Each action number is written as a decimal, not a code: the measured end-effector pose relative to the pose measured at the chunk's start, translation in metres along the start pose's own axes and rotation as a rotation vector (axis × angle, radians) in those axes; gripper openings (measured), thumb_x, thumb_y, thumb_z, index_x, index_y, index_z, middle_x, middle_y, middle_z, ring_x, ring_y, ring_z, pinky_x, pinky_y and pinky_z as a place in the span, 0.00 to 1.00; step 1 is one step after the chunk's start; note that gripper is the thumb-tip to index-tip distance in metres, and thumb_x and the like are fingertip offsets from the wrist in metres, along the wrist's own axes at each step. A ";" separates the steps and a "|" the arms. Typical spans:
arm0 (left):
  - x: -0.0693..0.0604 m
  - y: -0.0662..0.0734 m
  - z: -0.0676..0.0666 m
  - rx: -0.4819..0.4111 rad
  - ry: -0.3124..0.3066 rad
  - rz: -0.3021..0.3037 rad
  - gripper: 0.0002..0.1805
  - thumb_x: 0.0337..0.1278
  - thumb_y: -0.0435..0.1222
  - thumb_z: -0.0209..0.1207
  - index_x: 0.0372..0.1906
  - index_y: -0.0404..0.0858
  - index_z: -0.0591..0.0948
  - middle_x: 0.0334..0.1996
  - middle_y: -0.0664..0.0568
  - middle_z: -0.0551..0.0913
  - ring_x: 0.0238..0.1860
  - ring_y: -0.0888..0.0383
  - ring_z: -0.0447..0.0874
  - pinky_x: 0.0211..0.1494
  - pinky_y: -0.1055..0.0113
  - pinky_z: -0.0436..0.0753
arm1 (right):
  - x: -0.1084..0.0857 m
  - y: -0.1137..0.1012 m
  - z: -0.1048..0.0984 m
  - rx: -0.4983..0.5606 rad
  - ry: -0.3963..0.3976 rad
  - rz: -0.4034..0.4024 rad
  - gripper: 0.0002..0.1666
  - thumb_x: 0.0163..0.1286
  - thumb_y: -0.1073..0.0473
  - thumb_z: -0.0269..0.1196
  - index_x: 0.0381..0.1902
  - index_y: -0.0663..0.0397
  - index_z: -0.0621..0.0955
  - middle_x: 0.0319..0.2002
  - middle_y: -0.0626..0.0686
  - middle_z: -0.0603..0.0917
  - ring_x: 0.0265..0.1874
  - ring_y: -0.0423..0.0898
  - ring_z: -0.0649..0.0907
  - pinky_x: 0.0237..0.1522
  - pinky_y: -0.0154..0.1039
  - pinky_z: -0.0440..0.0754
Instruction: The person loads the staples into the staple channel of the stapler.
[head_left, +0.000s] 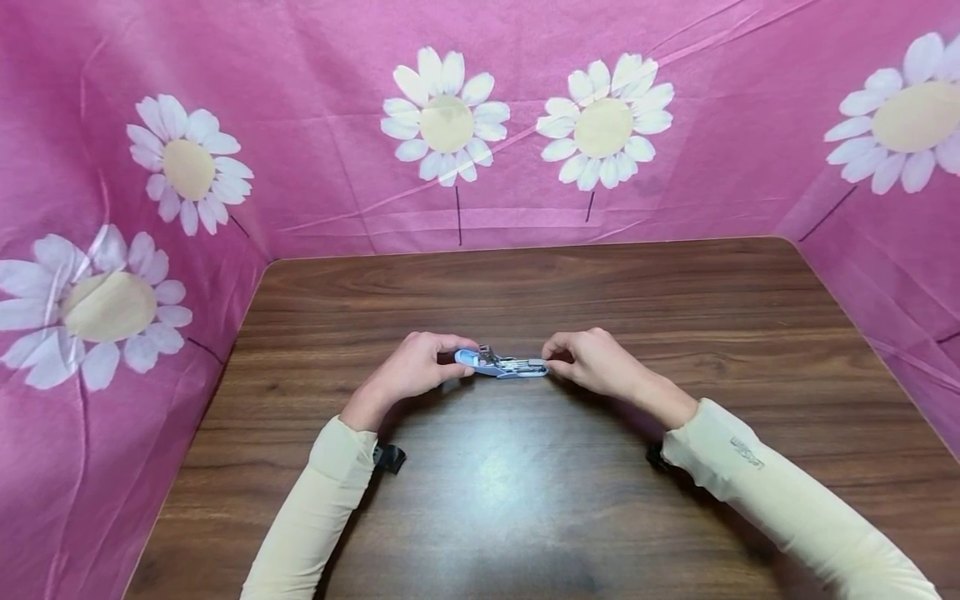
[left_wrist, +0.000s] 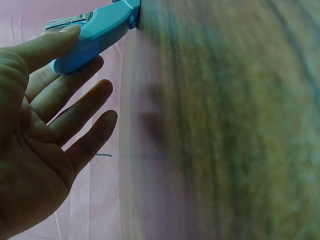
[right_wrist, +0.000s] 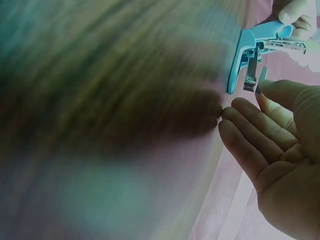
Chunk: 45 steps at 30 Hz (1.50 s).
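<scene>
A light blue stapler (head_left: 491, 367) lies opened out flat above the middle of the table, its metal inner parts exposed. My left hand (head_left: 411, 367) grips its left end between thumb and fingers; in the left wrist view the other fingers are spread loosely below the blue stapler body (left_wrist: 100, 37). At the stapler's right end is my right hand (head_left: 600, 362). In the right wrist view its thumb and forefinger pinch a small grey strip (right_wrist: 263, 74), perhaps staples, beside the metal magazine (right_wrist: 251, 75). Whether the strip touches the magazine I cannot tell.
The brown wood-grain table (head_left: 495, 517) spreads around both hands. A pink cloth (head_left: 322, 150) printed with large white daisies stands along its back and sides. Dark straps show under both cream sleeves (head_left: 330, 475).
</scene>
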<state>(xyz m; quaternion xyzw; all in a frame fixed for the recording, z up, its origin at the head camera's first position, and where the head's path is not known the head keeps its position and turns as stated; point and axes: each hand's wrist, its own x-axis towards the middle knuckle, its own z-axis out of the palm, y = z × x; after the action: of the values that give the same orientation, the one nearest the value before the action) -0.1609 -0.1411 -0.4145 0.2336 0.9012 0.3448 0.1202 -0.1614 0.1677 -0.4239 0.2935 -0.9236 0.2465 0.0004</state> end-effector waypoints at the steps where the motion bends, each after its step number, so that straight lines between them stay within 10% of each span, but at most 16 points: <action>1: -0.001 0.000 0.000 0.000 0.000 -0.002 0.20 0.62 0.45 0.69 0.58 0.51 0.86 0.48 0.56 0.89 0.24 0.64 0.66 0.36 0.68 0.73 | 0.000 -0.001 0.000 -0.005 0.003 -0.006 0.03 0.65 0.57 0.71 0.34 0.43 0.86 0.31 0.41 0.88 0.27 0.37 0.80 0.36 0.40 0.80; 45: -0.002 0.001 -0.001 -0.020 0.001 -0.017 0.19 0.61 0.45 0.69 0.58 0.51 0.86 0.48 0.57 0.89 0.27 0.62 0.69 0.36 0.68 0.73 | 0.000 0.001 0.005 -0.047 0.033 -0.060 0.04 0.64 0.58 0.72 0.36 0.47 0.86 0.31 0.43 0.89 0.24 0.37 0.79 0.34 0.43 0.82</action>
<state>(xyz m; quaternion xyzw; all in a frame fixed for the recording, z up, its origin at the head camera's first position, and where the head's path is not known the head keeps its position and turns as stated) -0.1593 -0.1419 -0.4135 0.2246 0.8997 0.3529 0.1249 -0.1613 0.1660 -0.4283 0.3166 -0.9199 0.2293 0.0302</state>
